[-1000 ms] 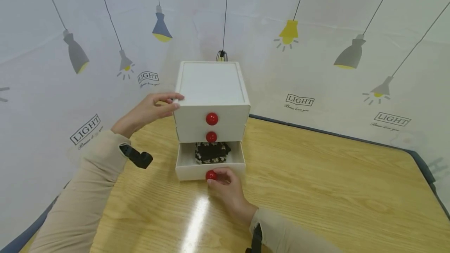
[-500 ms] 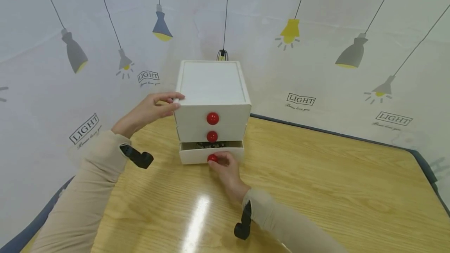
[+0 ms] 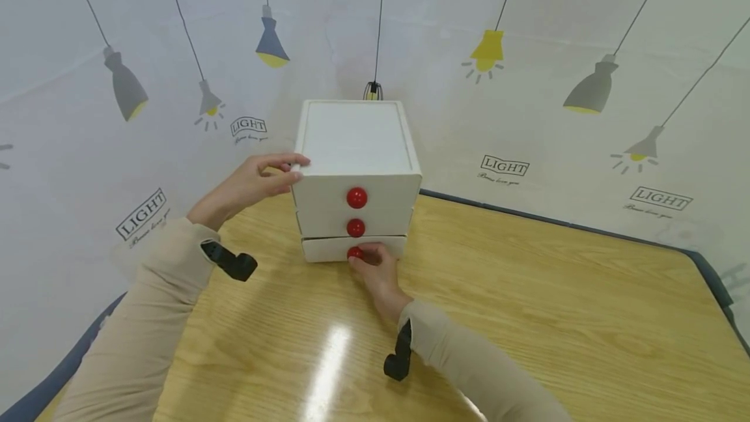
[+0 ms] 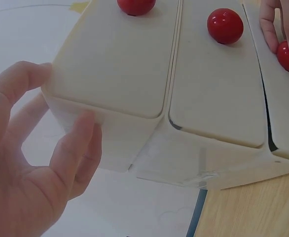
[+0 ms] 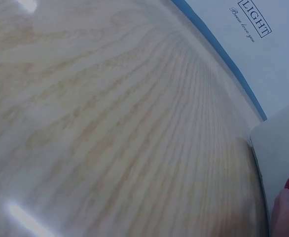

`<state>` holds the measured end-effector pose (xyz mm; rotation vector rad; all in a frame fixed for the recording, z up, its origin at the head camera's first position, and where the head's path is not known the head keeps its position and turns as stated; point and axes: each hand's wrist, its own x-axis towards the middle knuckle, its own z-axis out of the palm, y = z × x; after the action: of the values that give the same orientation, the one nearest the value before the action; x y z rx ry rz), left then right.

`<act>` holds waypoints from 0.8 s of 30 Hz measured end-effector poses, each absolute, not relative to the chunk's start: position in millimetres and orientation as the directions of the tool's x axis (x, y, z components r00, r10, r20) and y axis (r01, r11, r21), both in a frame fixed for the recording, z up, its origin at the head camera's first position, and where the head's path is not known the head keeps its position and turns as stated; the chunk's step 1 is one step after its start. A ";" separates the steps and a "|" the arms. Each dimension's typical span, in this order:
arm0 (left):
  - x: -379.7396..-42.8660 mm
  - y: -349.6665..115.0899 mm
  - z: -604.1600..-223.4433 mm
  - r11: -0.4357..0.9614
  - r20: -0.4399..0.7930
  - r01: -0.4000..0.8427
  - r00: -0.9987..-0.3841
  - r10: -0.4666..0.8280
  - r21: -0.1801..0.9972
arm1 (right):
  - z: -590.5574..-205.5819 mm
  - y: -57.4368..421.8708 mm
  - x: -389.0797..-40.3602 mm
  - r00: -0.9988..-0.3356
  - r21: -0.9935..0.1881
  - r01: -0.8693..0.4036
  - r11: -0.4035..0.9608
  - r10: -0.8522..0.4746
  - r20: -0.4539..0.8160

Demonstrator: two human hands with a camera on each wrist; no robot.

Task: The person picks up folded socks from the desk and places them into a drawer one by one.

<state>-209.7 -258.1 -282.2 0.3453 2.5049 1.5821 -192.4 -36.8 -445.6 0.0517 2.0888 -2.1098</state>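
A white three-drawer cabinet (image 3: 357, 139) with round red knobs stands on the wooden table. My left hand (image 3: 254, 181) holds its upper front left corner; the left wrist view shows fingers bent around the top and side edges there. With thumb and fingers, my right hand (image 3: 381, 275) pinches the red knob (image 3: 354, 253) of the bottom drawer (image 3: 325, 251). That drawer is almost fully in, with a thin dark gap along its upper edge. Its contents are hidden. In the right wrist view only part of the right hand (image 5: 286, 217) shows at the edge.
The wooden table (image 3: 527, 305) extends right and toward me, with a dark blue edge (image 3: 510, 205) at the back. A white backdrop printed with lamps (image 3: 486, 51) rises behind the cabinet. Black camera mounts (image 3: 231, 260) sit on both wrists.
My right hand has pushed the bottom drawer inward by its knob, from well open to nearly shut. The dark patterned item inside has gone out of sight. My left hand has stayed on the corner.
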 end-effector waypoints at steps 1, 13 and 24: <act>-209.8 -258.1 -281.9 0.416 -0.012 0.110 -0.960 0.281 0.903 | -445.7 -37.3 -193.5 -0.985 -0.989 0.148 -0.002 -0.092 -0.147; -208.9 -257.7 -280.4 0.416 -0.019 0.106 -0.958 0.286 0.903 | -445.0 -36.6 -196.0 -0.981 -0.985 0.163 0.048 -0.099 -0.167; -208.3 -257.6 -279.7 0.420 -0.021 0.108 -0.957 0.291 0.901 | -447.0 -35.3 -200.0 -0.974 -0.981 0.184 0.062 -0.124 -0.191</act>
<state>-208.3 -257.6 -279.7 0.3541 2.4964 1.5649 -200.0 -35.3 -447.0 0.0611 2.1121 -2.0088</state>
